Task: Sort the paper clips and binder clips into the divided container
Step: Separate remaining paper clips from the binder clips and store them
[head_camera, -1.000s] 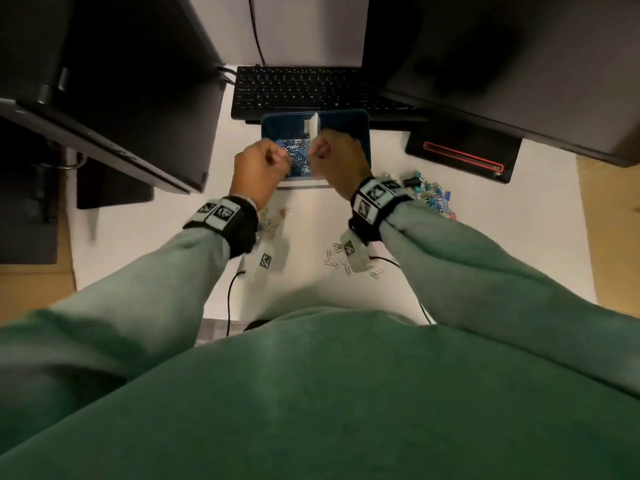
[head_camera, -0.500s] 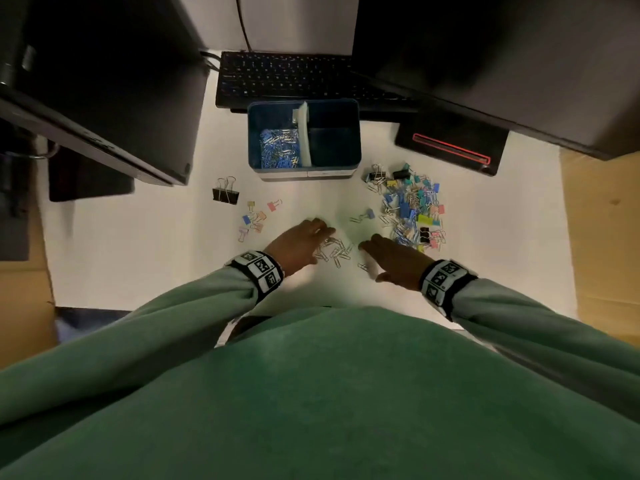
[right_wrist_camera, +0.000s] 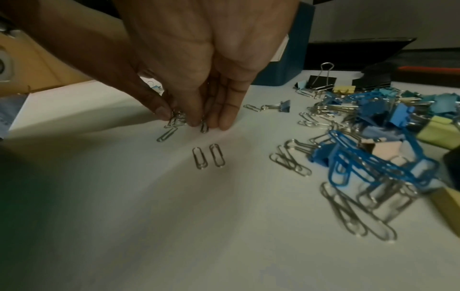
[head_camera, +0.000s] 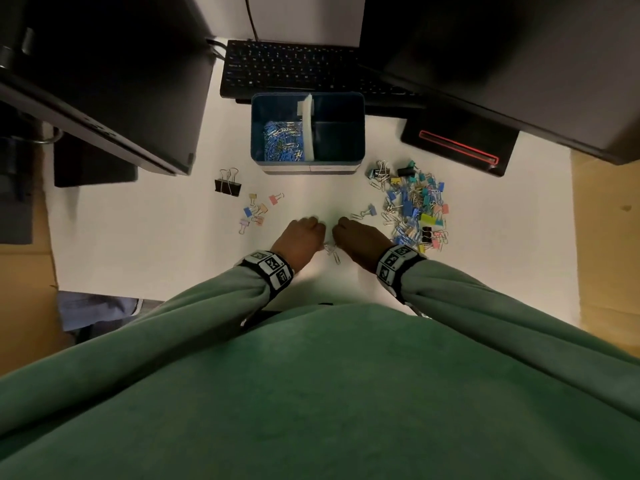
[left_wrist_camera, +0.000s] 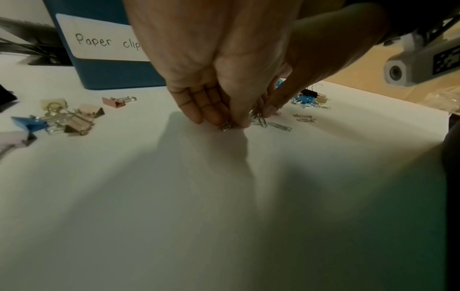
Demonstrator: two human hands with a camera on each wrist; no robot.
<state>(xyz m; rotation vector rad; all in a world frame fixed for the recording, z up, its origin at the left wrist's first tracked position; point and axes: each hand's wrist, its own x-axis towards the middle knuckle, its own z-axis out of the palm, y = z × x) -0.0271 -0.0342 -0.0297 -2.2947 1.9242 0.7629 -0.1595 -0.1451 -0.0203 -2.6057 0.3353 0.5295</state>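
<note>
A person in a green sweatshirt leans over a white tabletop [head_camera: 156, 244], seen from above; both hands meet near the front centre, fingertips down on a small scatter of silver paper clips [right_wrist_camera: 174, 122]; the left hand [head_camera: 299, 239] has its fingers curled and pinches a few of these clips against the surface, thumb pressed to fingertips in the left wrist view; the right hand [head_camera: 360, 237] also pinches some of the clips between thumb and fingers, with one more clip under a fingertip; two silver clips [right_wrist_camera: 208, 158] lie side by side just in front of the right hand, untouched; behind the hands stands the blue divided container [head_camera: 308, 157], a white divider [head_camera: 307, 129] splitting it; its left compartment holds a heap of blue and silver paper clips [head_camera: 282, 140], and its right compartment looks dark, contents not discernible; a label on the front reads "Paper clip", the rest hidden by the hand; to the right lies a mixed pile of coloured binder clips and paper clips [head_camera: 415, 209]; to the left sits a black binder clip [head_camera: 227, 184] and, nearer, a small cluster of pastel binder clips [head_camera: 258, 211]; a black keyboard [head_camera: 294, 69] lies beyond the container.
</note>
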